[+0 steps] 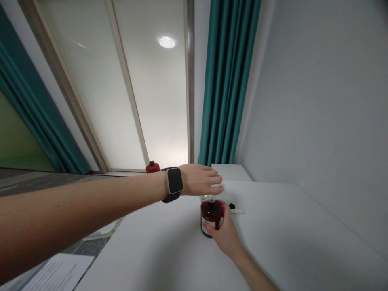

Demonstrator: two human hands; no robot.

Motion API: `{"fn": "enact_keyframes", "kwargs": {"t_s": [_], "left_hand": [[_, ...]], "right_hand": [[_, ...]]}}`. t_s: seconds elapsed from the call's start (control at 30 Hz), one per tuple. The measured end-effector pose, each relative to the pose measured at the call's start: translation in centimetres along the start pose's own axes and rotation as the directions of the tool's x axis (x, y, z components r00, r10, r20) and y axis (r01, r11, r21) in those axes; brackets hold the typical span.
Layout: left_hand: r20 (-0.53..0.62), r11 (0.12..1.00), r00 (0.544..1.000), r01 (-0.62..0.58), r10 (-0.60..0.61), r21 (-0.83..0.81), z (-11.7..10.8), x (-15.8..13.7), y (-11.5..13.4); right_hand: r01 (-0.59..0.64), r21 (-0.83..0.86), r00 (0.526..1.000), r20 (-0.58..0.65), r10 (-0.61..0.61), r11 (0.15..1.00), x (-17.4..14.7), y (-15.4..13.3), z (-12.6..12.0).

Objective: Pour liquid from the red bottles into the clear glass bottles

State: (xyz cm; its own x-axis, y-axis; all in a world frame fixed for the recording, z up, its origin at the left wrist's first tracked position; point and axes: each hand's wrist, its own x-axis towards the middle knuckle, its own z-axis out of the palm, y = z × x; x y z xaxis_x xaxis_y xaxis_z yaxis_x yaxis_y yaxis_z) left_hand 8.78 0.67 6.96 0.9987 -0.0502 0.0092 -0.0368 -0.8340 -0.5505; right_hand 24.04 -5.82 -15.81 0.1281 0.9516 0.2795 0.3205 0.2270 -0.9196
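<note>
Red-filled bottle [211, 218], label unreadable, in right hand [226, 236] grip; left hand [201, 180] closed over its top

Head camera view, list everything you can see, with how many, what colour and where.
Glass bottle of dark red liquid with a white label: one, on the white table, right hand around it, left hand over its top.
Small white tube with a black cap: one, lying on the table just behind the bottle.
Red round container with a black top: one, far edge, behind the left wrist.
White table: one, fills the lower right.
Teal curtains: two, one left, one centre.
Frosted window panels: behind.
Printed paper sheets: lower left.
Dark smartwatch: one, left wrist.
Left hand: above the bottle's mouth.
Right hand: gripping the bottle's side.
</note>
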Motion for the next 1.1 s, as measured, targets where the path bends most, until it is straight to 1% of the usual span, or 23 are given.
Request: {"fn": "enact_keyframes", "kwargs": {"t_s": [0.17, 0.43, 0.63, 0.73, 0.83, 1.03, 1.1], "left_hand": [[-0.032, 0.999, 0.999, 0.02, -0.022, -0.046, 0.03, 0.29, 0.19], [0.042, 0.999, 0.999, -0.008, 0.007, 0.033, -0.33, 0.72, 0.31], [0.097, 0.999, 0.995, -0.009, 0.005, 0.038, -0.7, 0.95, 0.41], [0.103, 0.999, 0.995, -0.003, -0.001, 0.043, -0.83, 0.96, 0.48], [0.083, 0.999, 0.997, 0.002, -0.004, 0.035, -0.75, 0.88, 0.5], [-0.045, 0.998, 0.998, -0.034, 0.036, 0.05, -0.4, 0.69, 0.38], [-0.037, 0.996, 0.998, -0.038, 0.041, 0.076, -0.42, 0.67, 0.37]], "right_hand": [[0.009, 0.003, 1.0, -0.015, -0.009, 1.0, 0.0, 0.09, 0.05], [-0.016, -0.028, 1.0, -0.018, 0.015, 0.999, 0.01, 0.49, 0.2], [-0.029, -0.038, 1.0, 0.002, 0.029, 0.999, 0.02, 0.41, 0.25], [-0.034, -0.041, 0.999, 0.009, 0.035, 0.999, 0.07, 0.35, 0.26], [-0.023, -0.026, 1.0, 0.011, 0.023, 0.999, 0.12, 0.33, 0.33], [0.003, -0.012, 1.0, -0.006, -0.003, 1.0, 0.14, 0.46, 0.46], [0.0, -0.016, 1.0, 0.0, 0.0, 1.0, 0.15, 0.48, 0.46]]}}
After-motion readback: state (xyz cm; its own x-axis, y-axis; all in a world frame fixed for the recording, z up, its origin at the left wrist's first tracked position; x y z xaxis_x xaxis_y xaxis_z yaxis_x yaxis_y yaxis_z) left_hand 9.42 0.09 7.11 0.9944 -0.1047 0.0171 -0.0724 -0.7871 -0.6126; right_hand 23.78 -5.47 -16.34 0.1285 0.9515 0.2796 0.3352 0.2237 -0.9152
